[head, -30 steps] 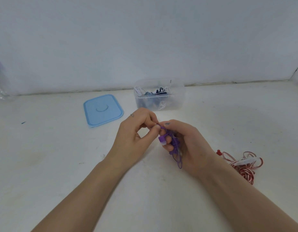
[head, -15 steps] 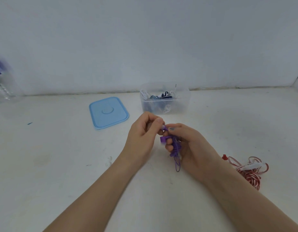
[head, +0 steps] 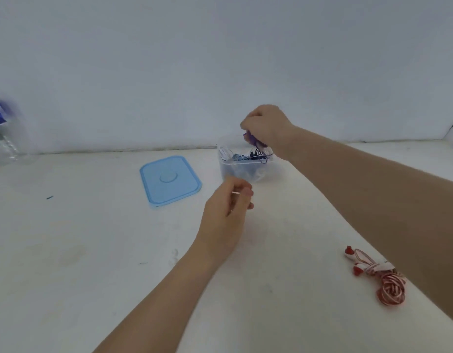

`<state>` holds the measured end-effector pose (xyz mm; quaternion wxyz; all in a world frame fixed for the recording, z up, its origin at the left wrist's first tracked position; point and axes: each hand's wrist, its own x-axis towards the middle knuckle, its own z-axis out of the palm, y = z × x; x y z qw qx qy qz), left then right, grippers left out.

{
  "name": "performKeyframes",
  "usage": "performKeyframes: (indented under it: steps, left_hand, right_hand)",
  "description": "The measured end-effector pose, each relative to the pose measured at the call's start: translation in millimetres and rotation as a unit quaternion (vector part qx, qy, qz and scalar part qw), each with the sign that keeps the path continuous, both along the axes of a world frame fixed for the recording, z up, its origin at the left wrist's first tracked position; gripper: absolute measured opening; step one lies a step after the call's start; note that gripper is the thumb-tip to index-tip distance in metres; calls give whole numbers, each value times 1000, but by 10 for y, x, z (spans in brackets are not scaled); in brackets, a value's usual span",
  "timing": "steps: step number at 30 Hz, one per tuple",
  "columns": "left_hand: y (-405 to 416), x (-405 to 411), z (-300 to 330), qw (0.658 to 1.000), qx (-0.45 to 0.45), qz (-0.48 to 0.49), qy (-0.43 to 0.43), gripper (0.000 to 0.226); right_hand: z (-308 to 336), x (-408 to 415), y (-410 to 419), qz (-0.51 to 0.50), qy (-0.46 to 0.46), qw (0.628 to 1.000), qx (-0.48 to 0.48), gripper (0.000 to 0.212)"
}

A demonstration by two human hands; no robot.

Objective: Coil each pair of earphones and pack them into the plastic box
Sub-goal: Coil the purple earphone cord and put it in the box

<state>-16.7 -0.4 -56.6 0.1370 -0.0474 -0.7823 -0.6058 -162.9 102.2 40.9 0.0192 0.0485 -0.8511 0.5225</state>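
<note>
My right hand holds the coiled purple earphones just above the open clear plastic box, a loop of purple cable dangling over the rim. Inside the box lie other earphones in white, blue and black. My left hand hovers over the table in front of the box with loosely curled fingers and nothing in it. A red-and-white striped pair of earphones lies coiled on the table at the right, partly behind my right forearm.
The blue lid lies flat on the white table to the left of the box. A clear plastic bottle with a blue label stands at the far left edge. A white wall runs behind the box.
My right hand has carried the purple earphones from the middle of the table up to the box. My left hand has let go of them and stayed behind.
</note>
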Motion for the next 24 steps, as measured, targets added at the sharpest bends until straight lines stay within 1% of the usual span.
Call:
performKeyframes:
  steps: [2, 5, 7, 8, 10, 11, 12, 14, 16, 19, 21, 23, 24]
  left_hand:
    - [1, -15, -43, 999, -47, -13, -1, 12]
    - [-7, -52, -79, 995, -102, -17, 12, 10]
    - [-5, -82, -104, 990, -140, -25, 18, 9]
    - [-4, -89, -118, 986, -164, -28, 21, 10]
    - [-7, -103, -154, 977, -208, -33, 30, 10]
    - [-22, -115, -169, 974, -221, -33, 36, 11]
    - [-14, -95, -172, 972, -227, -33, 44, 11]
    - [-23, -80, -171, 969, -235, -26, 67, 11]
    - [-15, -40, -155, 961, -258, -16, 101, 11]
    - [-16, 67, -93, 943, -311, -9, 118, 10]
    - [-71, 115, -31, 939, -332, -10, 91, 12]
    - [-174, 155, 65, 933, -359, -13, 26, 17]
    - [-239, 170, 117, 926, -378, -14, -11, 20]
  right_hand:
    - [-55, -69, -46, 26, 2, 992, 124, 17]
    - [-125, -2, -29, 71, 17, 969, 237, 34]
    - [-126, 87, 5, 78, 44, 962, 257, 42]
    - [-124, 134, 30, 74, 61, 964, 246, 43]
    - [-100, 234, 107, 57, 85, 972, 213, 39]
    - [-79, 290, 145, 55, 92, 971, 212, 37]
    - [-61, 382, 219, 54, 94, 967, 230, 34]
    - [-19, 550, 351, 60, 86, 947, 302, 28]
    - [9, 737, 519, 75, 43, 911, 404, 24]
    - [92, 1073, 774, 111, -91, 841, 521, 26]
    - [141, 1289, 882, 135, -173, 782, 584, 36]
    - [170, 1494, 958, 152, -227, 716, 642, 47]
    - [156, 1558, 983, 159, -239, 689, 665, 47]
